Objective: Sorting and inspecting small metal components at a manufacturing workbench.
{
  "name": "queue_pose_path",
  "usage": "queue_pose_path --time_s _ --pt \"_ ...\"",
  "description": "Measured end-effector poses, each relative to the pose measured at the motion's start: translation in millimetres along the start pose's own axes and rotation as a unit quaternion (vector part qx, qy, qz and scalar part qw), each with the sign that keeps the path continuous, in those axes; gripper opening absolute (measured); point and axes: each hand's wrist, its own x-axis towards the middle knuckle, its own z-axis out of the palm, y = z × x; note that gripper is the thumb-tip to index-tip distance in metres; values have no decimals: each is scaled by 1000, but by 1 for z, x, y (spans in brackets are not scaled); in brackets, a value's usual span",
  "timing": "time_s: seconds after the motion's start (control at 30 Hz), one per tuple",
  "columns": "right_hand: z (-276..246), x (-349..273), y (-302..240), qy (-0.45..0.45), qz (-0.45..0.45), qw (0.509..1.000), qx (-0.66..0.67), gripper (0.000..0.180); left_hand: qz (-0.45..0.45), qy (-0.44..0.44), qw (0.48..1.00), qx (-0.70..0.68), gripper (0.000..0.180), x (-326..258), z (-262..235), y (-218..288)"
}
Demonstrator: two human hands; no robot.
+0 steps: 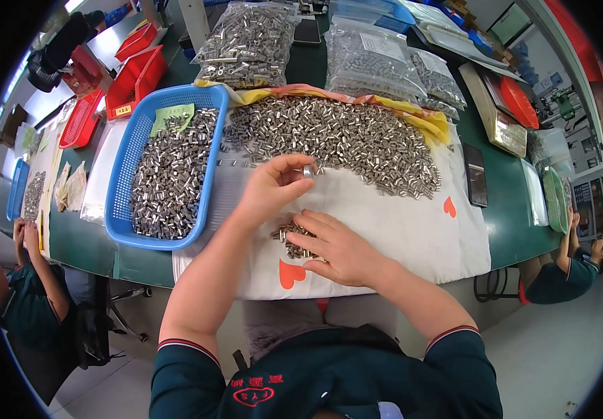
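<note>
So in the head view, looking down on the counter [507, 220], somebody's working bare-handed through a ton of little metal bits; the left hand [268, 190] has a shiny metal piece [307, 171] pinched between thumb and fingertip, held up over the white cloth [413, 241] just short of the big heap [343, 136]; the right hand [347, 255] isn't gripping anything I can make out, it's laid out flat with fingers spread, fingertips over a small pile [289, 242] nearer the body; can't tell if there's anything tucked under that palm though.

The big heap spreads across the far part of the cloth, with a yellow and orange strip [430, 124] bunched along its back edge; left of it sits a blue basket [158, 244] loaded with similar bits, and behind are fat clear bags [245, 42] of more metal parts; a dark phone [475, 174] lies off to the right.

My read on the step: single pieces being handled with the left while the right minds the small pile; I'd say the next move calls for a light, steady pinch on that one piece, since something that small and smooth could slip easily, and a soft right hand so the pile doesn't scatter.
</note>
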Motion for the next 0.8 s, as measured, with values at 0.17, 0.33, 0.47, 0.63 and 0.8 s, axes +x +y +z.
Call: queue_pose_path --time_s 0.17,0.33,0.47,0.63,0.8 --pt "-26 -43 -8 84 53 994 -39 44 7 -16 1000 -18 31 -9 2 6" --pt "-31 -96 4 218 216 952 -6 33 -28 -12 999 -44 31 -10 7 11" --pt "-29 -114 9 256 229 939 -13 32 -20 -48 997 -51 32 -12 12 26" --pt "-13 -116 24 278 185 943 4 27 -47 117 991 -38 31 -42 -1 33" --pt "-14 -122 29 284 152 947 -8 25 -28 171 978 -120 30 -59 4 19"
